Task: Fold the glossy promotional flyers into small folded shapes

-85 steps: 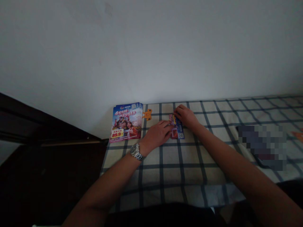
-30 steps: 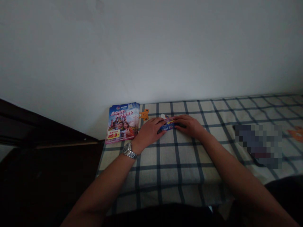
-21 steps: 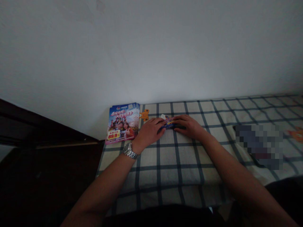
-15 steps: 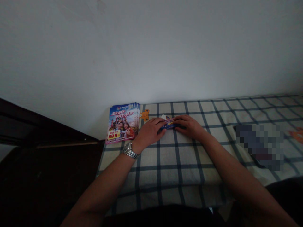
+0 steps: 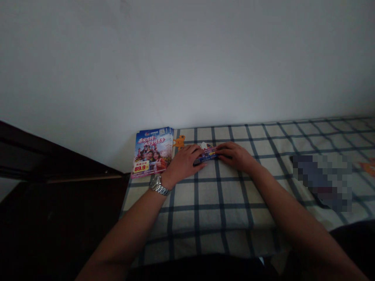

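A folded flyer (image 5: 208,154), blue and pink with a small white part at its top, lies on the checked cloth between my hands. My left hand (image 5: 185,160) grips its left end, fingers over the top and thumb in front; a silver watch (image 5: 159,185) is on that wrist. At the right end, my right hand (image 5: 234,156) pinches the paper with fingers bent. Both palms cover parts of the flyer, so its full shape is hidden. Left of my left hand lies a stack of printed flyers (image 5: 150,152) with a castle picture and "89.9" on the top one.
The white cloth with dark check lines (image 5: 205,210) covers a bed-like surface against a pale wall (image 5: 187,66). A blurred-out, dark flat object (image 5: 320,183) lies to the right. Dark floor (image 5: 58,222) shows beyond the left edge.
The flyer between my hands has tilted, so more of its printed face shows. My left hand has shifted slightly; my right hand keeps nearly the same place.
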Demonstrator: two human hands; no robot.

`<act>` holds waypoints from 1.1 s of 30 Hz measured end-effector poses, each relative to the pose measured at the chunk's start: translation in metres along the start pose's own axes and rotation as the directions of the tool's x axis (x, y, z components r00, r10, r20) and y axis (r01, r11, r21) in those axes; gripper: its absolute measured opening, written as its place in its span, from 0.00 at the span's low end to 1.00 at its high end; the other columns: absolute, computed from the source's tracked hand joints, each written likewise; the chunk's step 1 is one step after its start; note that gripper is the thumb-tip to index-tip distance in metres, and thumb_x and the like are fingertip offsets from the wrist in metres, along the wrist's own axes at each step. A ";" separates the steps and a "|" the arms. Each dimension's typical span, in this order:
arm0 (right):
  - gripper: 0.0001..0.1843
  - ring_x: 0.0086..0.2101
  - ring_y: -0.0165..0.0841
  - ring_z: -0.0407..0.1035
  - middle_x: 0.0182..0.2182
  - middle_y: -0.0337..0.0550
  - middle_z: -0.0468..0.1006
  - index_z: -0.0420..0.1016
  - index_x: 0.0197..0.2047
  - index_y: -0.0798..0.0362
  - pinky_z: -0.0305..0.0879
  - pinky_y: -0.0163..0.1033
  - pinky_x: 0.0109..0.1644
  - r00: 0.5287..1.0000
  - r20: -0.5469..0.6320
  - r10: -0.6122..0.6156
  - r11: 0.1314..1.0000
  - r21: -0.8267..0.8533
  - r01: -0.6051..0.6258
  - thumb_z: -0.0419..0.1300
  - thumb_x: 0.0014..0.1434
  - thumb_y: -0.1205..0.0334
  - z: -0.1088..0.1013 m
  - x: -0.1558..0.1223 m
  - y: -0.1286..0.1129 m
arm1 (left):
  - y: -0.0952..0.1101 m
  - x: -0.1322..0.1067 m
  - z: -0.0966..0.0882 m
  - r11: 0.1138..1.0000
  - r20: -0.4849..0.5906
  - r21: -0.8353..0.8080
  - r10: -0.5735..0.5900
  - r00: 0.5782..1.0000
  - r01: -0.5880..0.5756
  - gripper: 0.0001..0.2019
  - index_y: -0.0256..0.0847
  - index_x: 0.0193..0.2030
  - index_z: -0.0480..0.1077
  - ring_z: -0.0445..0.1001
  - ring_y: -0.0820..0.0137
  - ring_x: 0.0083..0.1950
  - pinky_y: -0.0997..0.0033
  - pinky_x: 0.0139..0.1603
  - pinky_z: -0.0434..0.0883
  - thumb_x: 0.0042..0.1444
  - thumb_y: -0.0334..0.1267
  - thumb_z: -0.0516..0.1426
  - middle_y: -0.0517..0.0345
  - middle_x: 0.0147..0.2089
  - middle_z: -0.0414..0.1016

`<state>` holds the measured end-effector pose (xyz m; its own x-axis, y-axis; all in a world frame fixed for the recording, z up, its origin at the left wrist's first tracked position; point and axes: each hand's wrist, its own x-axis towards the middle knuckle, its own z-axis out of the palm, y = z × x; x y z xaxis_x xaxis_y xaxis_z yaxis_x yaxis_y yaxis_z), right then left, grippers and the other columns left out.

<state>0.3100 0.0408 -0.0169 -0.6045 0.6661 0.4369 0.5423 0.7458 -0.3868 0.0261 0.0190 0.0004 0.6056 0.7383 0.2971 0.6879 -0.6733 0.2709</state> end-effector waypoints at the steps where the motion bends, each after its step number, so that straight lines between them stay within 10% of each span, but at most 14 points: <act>1: 0.12 0.51 0.44 0.77 0.52 0.50 0.82 0.85 0.51 0.45 0.76 0.55 0.57 1.000 0.001 0.001 1.000 0.006 -0.001 0.63 0.67 0.62 -0.001 0.000 0.000 | -0.001 0.000 -0.001 1.000 0.005 0.001 0.001 1.000 -0.001 0.21 0.43 0.61 0.70 0.71 0.55 0.61 0.48 0.64 0.72 0.63 0.46 0.64 0.49 0.61 0.72; 18: 0.11 0.49 0.43 0.78 0.50 0.48 0.84 0.83 0.50 0.47 0.76 0.53 0.55 1.000 -0.009 0.005 1.000 -0.024 -0.006 0.61 0.68 0.64 0.003 0.000 0.006 | -0.003 0.001 0.000 1.000 -0.042 -0.028 -0.004 0.999 0.002 0.11 0.42 0.56 0.74 0.74 0.61 0.56 0.55 0.59 0.75 0.70 0.38 0.57 0.53 0.56 0.75; 33: 0.06 0.41 0.39 0.79 0.40 0.45 0.84 0.80 0.46 0.49 0.75 0.45 0.47 0.954 -0.268 0.136 0.990 0.067 -0.122 0.62 0.69 0.59 -0.008 -0.001 -0.006 | -0.006 0.002 -0.003 0.981 -0.209 -0.187 -0.093 0.974 0.053 0.08 0.42 0.53 0.73 0.77 0.64 0.52 0.60 0.56 0.75 0.71 0.38 0.56 0.53 0.50 0.77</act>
<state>0.3120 0.0358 -0.0084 -0.3462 0.7358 0.5820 0.5715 0.6574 -0.4911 0.0217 0.0246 0.0025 0.4421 0.7728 0.4552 0.6321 -0.6286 0.4532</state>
